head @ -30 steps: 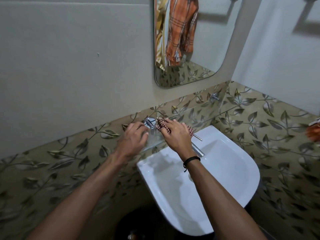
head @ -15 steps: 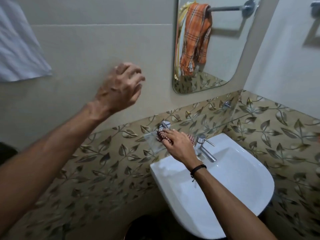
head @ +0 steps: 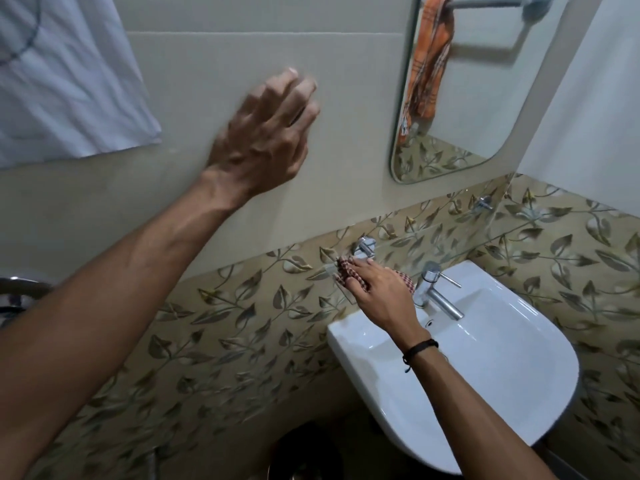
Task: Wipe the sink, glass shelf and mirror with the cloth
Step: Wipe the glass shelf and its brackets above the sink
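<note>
The right hand (head: 377,292) holds the checked cloth (head: 344,268) down on the left end of the glass shelf (head: 450,237), above the white sink (head: 502,358). The left hand (head: 266,133), motion-blurred with its fingers loosely spread, hovers at the plain wall beside the mirror (head: 485,81).

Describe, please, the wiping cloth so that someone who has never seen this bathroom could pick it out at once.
Start at the white sink, then look just left of its tap to the glass shelf on the leaf-patterned tiles. The cloth is the small bunched rag held under the right hand. Its red-and-white check sets it apart from the orange towel reflected in the mirror.
</note>
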A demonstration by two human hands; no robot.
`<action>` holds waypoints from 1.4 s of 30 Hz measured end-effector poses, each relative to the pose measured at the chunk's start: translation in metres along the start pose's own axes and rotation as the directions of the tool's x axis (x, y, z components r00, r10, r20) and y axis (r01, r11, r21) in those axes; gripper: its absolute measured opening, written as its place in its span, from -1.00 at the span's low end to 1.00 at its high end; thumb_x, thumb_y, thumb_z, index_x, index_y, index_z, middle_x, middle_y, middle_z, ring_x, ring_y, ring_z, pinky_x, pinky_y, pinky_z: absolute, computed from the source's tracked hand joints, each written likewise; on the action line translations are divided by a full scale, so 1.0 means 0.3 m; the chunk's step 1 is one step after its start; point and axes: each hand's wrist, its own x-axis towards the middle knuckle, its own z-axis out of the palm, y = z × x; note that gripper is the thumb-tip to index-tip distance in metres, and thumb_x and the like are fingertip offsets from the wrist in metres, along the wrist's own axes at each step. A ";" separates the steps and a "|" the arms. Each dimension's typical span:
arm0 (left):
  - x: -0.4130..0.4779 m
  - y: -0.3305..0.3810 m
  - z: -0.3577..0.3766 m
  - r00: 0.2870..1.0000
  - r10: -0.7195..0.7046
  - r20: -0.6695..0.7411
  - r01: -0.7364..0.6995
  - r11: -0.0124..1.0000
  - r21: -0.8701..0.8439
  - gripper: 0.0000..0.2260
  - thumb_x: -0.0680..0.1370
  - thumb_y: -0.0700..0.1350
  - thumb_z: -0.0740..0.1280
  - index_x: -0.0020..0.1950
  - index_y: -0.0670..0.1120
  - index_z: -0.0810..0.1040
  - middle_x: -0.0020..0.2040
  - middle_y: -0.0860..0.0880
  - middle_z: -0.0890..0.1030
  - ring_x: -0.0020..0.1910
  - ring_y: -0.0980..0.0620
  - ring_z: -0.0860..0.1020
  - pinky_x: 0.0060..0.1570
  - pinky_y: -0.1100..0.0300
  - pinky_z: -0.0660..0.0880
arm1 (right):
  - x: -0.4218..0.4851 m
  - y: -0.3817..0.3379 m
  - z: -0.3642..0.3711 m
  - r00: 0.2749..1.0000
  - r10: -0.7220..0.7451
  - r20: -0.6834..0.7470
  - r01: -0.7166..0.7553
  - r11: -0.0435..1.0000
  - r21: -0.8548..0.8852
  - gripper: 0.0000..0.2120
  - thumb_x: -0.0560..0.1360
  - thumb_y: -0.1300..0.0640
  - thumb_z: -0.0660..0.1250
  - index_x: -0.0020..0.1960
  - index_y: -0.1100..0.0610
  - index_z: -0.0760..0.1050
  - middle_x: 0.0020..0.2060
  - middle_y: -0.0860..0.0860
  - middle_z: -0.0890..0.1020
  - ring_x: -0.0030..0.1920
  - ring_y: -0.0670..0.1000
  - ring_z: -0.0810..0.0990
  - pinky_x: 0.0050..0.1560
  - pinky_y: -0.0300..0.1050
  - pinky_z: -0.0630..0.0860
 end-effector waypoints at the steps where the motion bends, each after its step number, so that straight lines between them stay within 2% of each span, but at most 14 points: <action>1: 0.004 0.009 0.003 1.000 0.009 -0.008 -0.009 1.000 0.013 -0.73 0.68 -0.08 0.14 0.31 -0.13 0.49 0.46 -0.11 0.47 0.46 -0.17 0.42 0.39 -0.01 0.33 | 0.011 -0.010 0.003 0.999 0.032 -0.024 -0.033 0.999 -0.021 -0.59 0.61 -0.12 0.16 0.40 -0.06 0.51 0.42 -0.11 0.51 0.47 -0.02 0.40 0.45 0.03 0.30; 4: 0.002 0.007 0.004 1.000 0.004 -0.012 -0.004 0.999 0.043 -0.72 0.68 -0.08 0.13 0.33 -0.12 0.47 0.46 -0.11 0.46 0.46 -0.17 0.41 0.41 -0.02 0.35 | 0.040 -0.075 0.027 0.998 0.024 -0.062 -0.028 0.997 -0.073 -0.56 0.59 -0.12 0.14 0.39 -0.05 0.52 0.41 -0.09 0.51 0.42 0.01 0.46 0.42 0.02 0.35; 9: 0.007 0.016 0.005 1.000 0.003 -0.003 -0.003 0.998 0.069 -0.71 0.69 -0.09 0.11 0.34 -0.14 0.45 0.46 -0.13 0.45 0.47 -0.18 0.41 0.41 -0.04 0.36 | -0.042 -0.105 0.036 0.982 -0.168 -0.090 0.168 0.986 -0.010 -0.60 0.56 -0.12 0.24 0.36 -0.09 0.55 0.34 -0.13 0.57 0.33 -0.04 0.51 0.37 0.04 0.42; 11: 0.008 0.014 0.005 1.000 -0.002 0.003 0.002 0.997 0.077 -0.70 0.68 -0.09 0.10 0.35 -0.15 0.44 0.46 -0.14 0.44 0.47 -0.18 0.39 0.43 -0.04 0.35 | -0.094 -0.066 0.036 0.965 -0.198 -0.171 0.217 0.972 0.095 -0.63 0.55 -0.04 0.27 0.33 -0.06 0.57 0.26 -0.14 0.61 0.24 -0.07 0.55 0.29 -0.01 0.45; 13: 0.007 0.016 0.006 1.000 -0.013 0.007 0.012 0.997 0.080 -0.69 0.68 -0.09 0.10 0.36 -0.16 0.43 0.47 -0.14 0.44 0.48 -0.19 0.38 0.45 -0.05 0.33 | -0.150 -0.059 0.013 0.950 -0.051 -0.308 0.162 0.924 0.347 -0.71 0.58 0.05 0.28 0.28 -0.04 0.58 0.17 -0.20 0.63 0.15 -0.14 0.57 0.19 -0.18 0.45; 15: 0.006 0.022 0.010 1.000 -0.012 0.018 0.010 0.996 0.088 -0.68 0.67 -0.08 0.10 0.37 -0.16 0.43 0.47 -0.14 0.43 0.49 -0.19 0.37 0.46 -0.05 0.32 | -0.197 -0.064 -0.006 0.854 0.422 -0.305 -0.039 0.636 0.771 -0.80 0.65 0.10 0.28 0.23 0.01 0.59 0.03 -0.21 0.65 -0.01 -0.23 0.62 -0.04 -0.35 0.52; 17: 0.007 0.024 0.009 1.000 -0.012 0.025 0.009 0.996 0.094 -0.67 0.67 -0.08 0.10 0.38 -0.16 0.43 0.48 -0.14 0.43 0.49 -0.19 0.37 0.46 -0.06 0.33 | -0.217 -0.039 0.007 0.610 0.790 -0.060 -0.128 0.173 0.977 -0.80 0.68 0.02 0.21 0.18 0.05 0.57 -0.08 -0.04 0.64 -0.20 -0.03 0.63 -0.33 -0.21 0.54; 19: 0.006 0.024 0.007 1.000 -0.017 0.016 0.016 0.995 0.094 -0.67 0.67 -0.08 0.10 0.37 -0.16 0.44 0.47 -0.14 0.44 0.49 -0.19 0.38 0.45 -0.05 0.33 | -0.215 0.016 0.037 0.517 0.811 0.272 -0.076 -0.274 0.959 -0.73 0.69 -0.06 0.15 0.22 0.04 0.52 0.07 0.07 0.63 -0.12 0.07 0.60 -0.19 -0.08 0.56; 21: 0.006 0.026 0.006 1.000 -0.018 0.011 0.017 0.995 0.099 -0.68 0.67 -0.08 0.11 0.36 -0.16 0.45 0.47 -0.13 0.44 0.48 -0.19 0.39 0.45 -0.05 0.34 | -0.191 0.050 0.059 0.573 0.647 0.503 -0.015 -0.605 0.796 -0.65 0.70 -0.07 0.10 0.25 0.09 0.54 0.07 0.09 0.62 -0.06 0.05 0.59 -0.07 -0.03 0.61; 22: 0.008 0.027 0.006 1.000 -0.017 0.011 0.016 0.995 0.103 -0.68 0.67 -0.08 0.11 0.36 -0.16 0.45 0.47 -0.14 0.45 0.48 -0.19 0.39 0.45 -0.05 0.34 | -0.176 0.050 0.066 0.594 0.582 0.556 -0.001 -0.690 0.723 -0.64 0.70 -0.05 0.09 0.24 0.11 0.55 0.05 0.11 0.63 -0.03 0.08 0.60 -0.05 0.00 0.65; 27: 0.007 0.025 0.003 1.000 -0.020 0.020 0.018 0.994 0.112 -0.68 0.66 -0.08 0.12 0.36 -0.15 0.46 0.47 -0.14 0.45 0.48 -0.19 0.39 0.45 -0.04 0.33 | -0.084 0.002 0.054 0.698 0.472 0.538 -0.021 -0.738 0.674 -0.64 0.59 0.03 0.16 0.25 0.15 0.57 0.13 0.20 0.69 0.12 0.26 0.66 0.14 0.27 0.53; 32: 0.009 0.029 0.004 1.000 -0.024 0.020 0.022 0.994 0.111 -0.67 0.66 -0.07 0.12 0.36 -0.15 0.45 0.47 -0.13 0.45 0.47 -0.18 0.40 0.45 -0.04 0.34 | -0.020 -0.043 0.053 0.705 0.433 0.562 0.008 -0.796 0.605 -0.55 0.59 0.08 0.18 0.44 0.17 0.45 0.30 0.21 0.58 0.29 0.23 0.54 0.37 0.21 0.41; 37: 0.009 0.029 0.004 1.000 -0.025 0.014 0.023 0.991 0.134 -0.67 0.66 -0.08 0.12 0.37 -0.16 0.45 0.46 -0.14 0.45 0.47 -0.18 0.40 0.45 -0.04 0.34 | -0.053 -0.135 0.090 0.721 0.295 0.628 -0.132 -0.831 0.541 -0.61 0.68 0.07 0.08 0.35 0.27 0.48 0.23 0.29 0.61 0.23 0.30 0.58 0.07 0.26 0.63; 42: 0.010 0.032 0.003 0.999 -0.022 0.026 0.019 0.992 0.128 -0.67 0.66 -0.09 0.11 0.37 -0.16 0.44 0.46 -0.15 0.45 0.47 -0.19 0.41 0.46 -0.05 0.34 | -0.009 -0.079 0.097 0.744 0.277 0.608 -0.142 -0.824 0.549 -0.58 0.67 0.12 0.03 0.42 0.25 0.44 0.23 0.27 0.62 0.13 0.28 0.66 0.04 0.26 0.64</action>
